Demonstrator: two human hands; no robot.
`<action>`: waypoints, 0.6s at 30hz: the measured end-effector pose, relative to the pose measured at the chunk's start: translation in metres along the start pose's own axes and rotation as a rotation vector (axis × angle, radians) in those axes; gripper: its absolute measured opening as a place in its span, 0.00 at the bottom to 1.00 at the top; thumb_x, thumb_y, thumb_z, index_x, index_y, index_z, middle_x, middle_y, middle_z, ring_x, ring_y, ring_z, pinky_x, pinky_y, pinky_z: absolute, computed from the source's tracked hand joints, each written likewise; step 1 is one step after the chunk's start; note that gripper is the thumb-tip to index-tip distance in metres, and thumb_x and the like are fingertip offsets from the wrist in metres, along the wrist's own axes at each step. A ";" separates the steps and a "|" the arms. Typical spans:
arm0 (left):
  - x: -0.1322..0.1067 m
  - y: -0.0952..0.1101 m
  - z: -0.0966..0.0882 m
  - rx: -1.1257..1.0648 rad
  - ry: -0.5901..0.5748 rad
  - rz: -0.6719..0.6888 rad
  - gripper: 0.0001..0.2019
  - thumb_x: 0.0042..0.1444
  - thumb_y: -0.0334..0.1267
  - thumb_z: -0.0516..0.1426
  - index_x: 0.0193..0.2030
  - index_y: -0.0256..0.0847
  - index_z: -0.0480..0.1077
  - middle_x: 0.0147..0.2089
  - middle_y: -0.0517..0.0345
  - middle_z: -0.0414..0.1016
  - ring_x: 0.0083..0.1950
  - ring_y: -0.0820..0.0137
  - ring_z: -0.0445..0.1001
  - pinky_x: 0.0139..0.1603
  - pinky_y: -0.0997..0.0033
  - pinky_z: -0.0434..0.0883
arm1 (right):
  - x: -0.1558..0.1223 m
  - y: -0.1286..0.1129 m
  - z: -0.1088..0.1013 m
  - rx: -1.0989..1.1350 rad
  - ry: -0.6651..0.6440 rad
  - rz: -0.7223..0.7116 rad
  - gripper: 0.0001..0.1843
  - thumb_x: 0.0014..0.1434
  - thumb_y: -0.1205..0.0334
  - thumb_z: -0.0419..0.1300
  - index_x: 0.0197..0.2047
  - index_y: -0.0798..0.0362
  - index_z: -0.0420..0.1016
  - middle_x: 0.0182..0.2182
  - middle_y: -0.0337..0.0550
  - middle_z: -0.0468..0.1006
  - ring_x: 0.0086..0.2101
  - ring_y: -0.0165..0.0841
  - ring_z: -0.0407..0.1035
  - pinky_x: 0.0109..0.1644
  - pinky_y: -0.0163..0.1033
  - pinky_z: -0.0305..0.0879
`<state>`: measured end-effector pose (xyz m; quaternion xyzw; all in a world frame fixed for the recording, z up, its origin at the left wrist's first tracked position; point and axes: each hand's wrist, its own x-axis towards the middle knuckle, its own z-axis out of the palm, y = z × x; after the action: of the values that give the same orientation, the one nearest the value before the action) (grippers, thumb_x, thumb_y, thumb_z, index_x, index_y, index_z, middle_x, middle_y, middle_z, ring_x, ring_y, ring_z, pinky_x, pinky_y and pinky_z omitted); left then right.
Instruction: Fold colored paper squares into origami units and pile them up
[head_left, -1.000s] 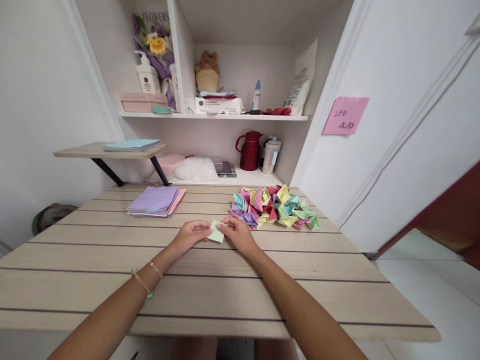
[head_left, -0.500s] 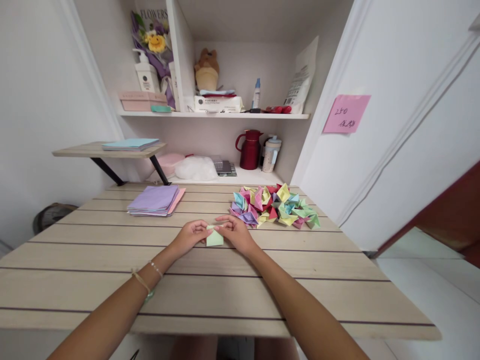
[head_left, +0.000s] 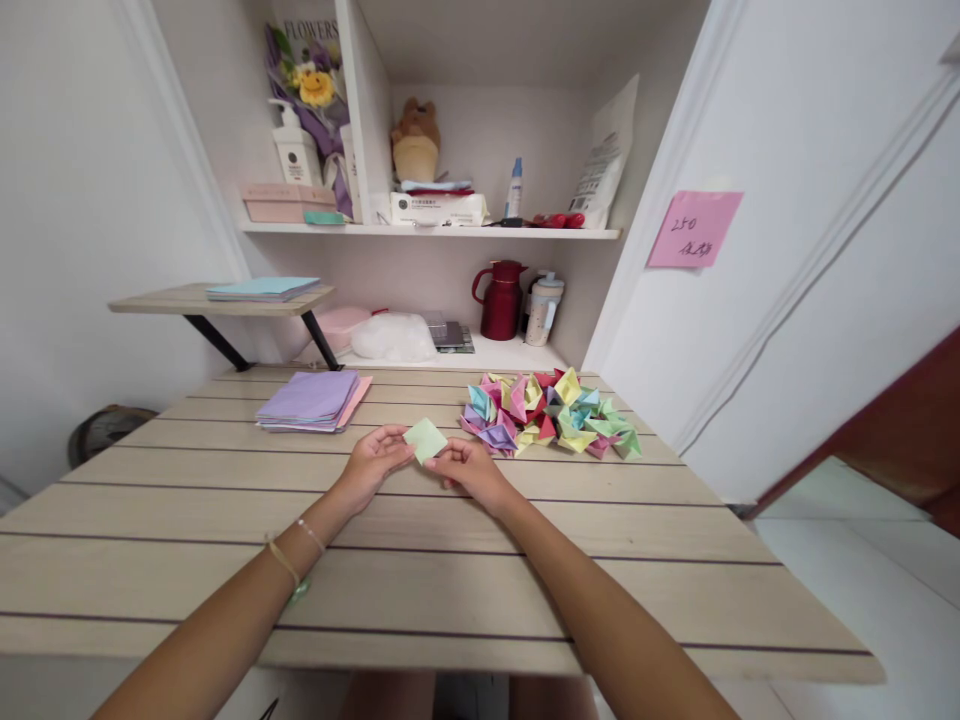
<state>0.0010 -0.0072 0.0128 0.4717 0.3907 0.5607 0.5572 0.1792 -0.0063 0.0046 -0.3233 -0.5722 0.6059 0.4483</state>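
Note:
Between my two hands is a small light-green folded paper (head_left: 426,439), turned so that it shows as a diamond. My left hand (head_left: 373,462) pinches its left corner between thumb and fingers. At the lower right edge my right hand (head_left: 469,470) grips it with the thumb in front and the fingers behind. Just past my right hand lies a heap of folded paper boats (head_left: 555,412) in pink, yellow, red, blue, green and purple. A stack of square paper sheets (head_left: 309,401), purple on top, rests on the table beyond my left hand.
The slatted wooden table (head_left: 465,580) spans the front. A small raised shelf (head_left: 161,298) at the left bears light-blue paper (head_left: 262,288). Behind stand a red jug (head_left: 501,302) and a tumbler (head_left: 543,310). A pink note (head_left: 694,229) hangs on the right wall.
The green paper has been lifted slightly and turned from an upright, squarish shape to a diamond. My right hand has shifted its hold from the top to the lower right edge.

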 end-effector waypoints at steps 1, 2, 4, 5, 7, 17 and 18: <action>0.000 -0.001 -0.001 0.007 -0.009 -0.001 0.19 0.36 0.34 0.67 0.37 0.35 0.70 0.36 0.55 0.76 0.37 0.72 0.74 0.43 0.71 0.70 | 0.000 0.000 0.001 0.000 0.001 -0.011 0.15 0.41 0.54 0.67 0.29 0.56 0.72 0.17 0.31 0.67 0.16 0.21 0.59 0.19 0.28 0.53; 0.001 -0.002 -0.002 0.017 -0.021 -0.004 0.18 0.36 0.35 0.67 0.35 0.35 0.70 0.35 0.55 0.76 0.36 0.72 0.74 0.43 0.70 0.70 | 0.000 0.000 0.001 0.004 0.004 -0.021 0.15 0.42 0.54 0.67 0.30 0.56 0.72 0.17 0.32 0.68 0.16 0.21 0.59 0.19 0.28 0.54; 0.002 -0.005 -0.003 0.062 -0.048 -0.011 0.15 0.37 0.36 0.67 0.32 0.34 0.69 0.32 0.56 0.75 0.35 0.72 0.74 0.43 0.68 0.71 | 0.001 0.000 0.002 0.026 0.021 -0.039 0.16 0.42 0.54 0.67 0.30 0.56 0.73 0.18 0.34 0.70 0.16 0.21 0.60 0.19 0.27 0.55; 0.003 -0.007 -0.004 0.095 -0.061 -0.009 0.15 0.37 0.36 0.66 0.31 0.34 0.69 0.32 0.56 0.75 0.34 0.71 0.74 0.42 0.67 0.71 | 0.001 0.001 0.002 0.040 0.033 -0.043 0.16 0.42 0.54 0.67 0.31 0.56 0.73 0.19 0.35 0.71 0.16 0.21 0.60 0.19 0.27 0.56; 0.004 -0.010 -0.004 0.179 -0.094 0.001 0.15 0.37 0.37 0.66 0.31 0.33 0.70 0.32 0.54 0.75 0.35 0.69 0.74 0.40 0.68 0.71 | 0.002 0.002 0.002 0.070 0.058 -0.044 0.16 0.43 0.54 0.66 0.31 0.57 0.73 0.18 0.36 0.73 0.15 0.21 0.60 0.18 0.27 0.56; 0.004 -0.010 -0.006 0.379 -0.179 0.115 0.17 0.49 0.43 0.59 0.44 0.36 0.69 0.26 0.60 0.71 0.22 0.77 0.67 0.25 0.76 0.65 | 0.003 0.002 0.002 0.178 0.151 -0.079 0.16 0.40 0.56 0.68 0.31 0.56 0.75 0.26 0.41 0.78 0.25 0.30 0.71 0.33 0.36 0.68; 0.005 -0.010 -0.007 0.379 -0.185 0.112 0.16 0.50 0.44 0.58 0.42 0.36 0.69 0.27 0.59 0.72 0.23 0.76 0.68 0.26 0.75 0.66 | 0.004 0.002 0.001 0.160 0.158 -0.085 0.15 0.40 0.55 0.68 0.30 0.56 0.75 0.26 0.41 0.77 0.25 0.30 0.71 0.33 0.36 0.68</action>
<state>-0.0025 -0.0011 0.0015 0.6386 0.4095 0.4614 0.4600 0.1764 -0.0032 0.0029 -0.3086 -0.4981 0.6027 0.5417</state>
